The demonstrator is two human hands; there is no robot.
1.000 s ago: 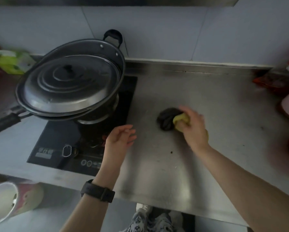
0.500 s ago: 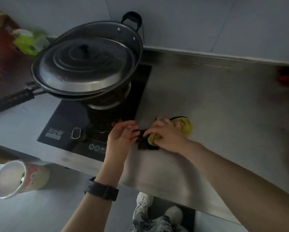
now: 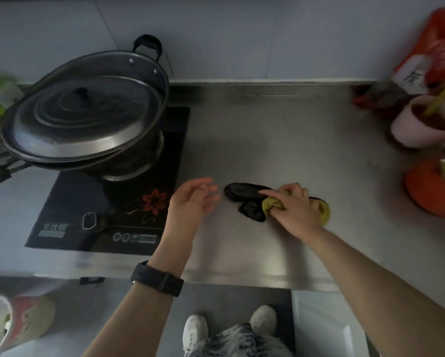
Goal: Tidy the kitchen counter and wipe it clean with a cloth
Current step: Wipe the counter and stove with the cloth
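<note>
On the steel counter [image 3: 280, 140] lies a black-and-yellow cloth [image 3: 249, 199], bunched under the right hand [image 3: 293, 210], whose fingers curl round it. Just beside it the left hand [image 3: 193, 199] hovers, fingers loosely spread. Farther left, a lidded wok [image 3: 82, 117] sits on the induction hob [image 3: 69, 217]; a grey wall [image 3: 242, 34] stands behind.

Lidded wok [image 3: 85, 117] on cooktop [image 3: 128, 210] (counter's left); cloth [image 3: 249, 199] on counter [image 3: 280, 140], right of cooktop; cup [image 3: 417, 124] far right.
</note>
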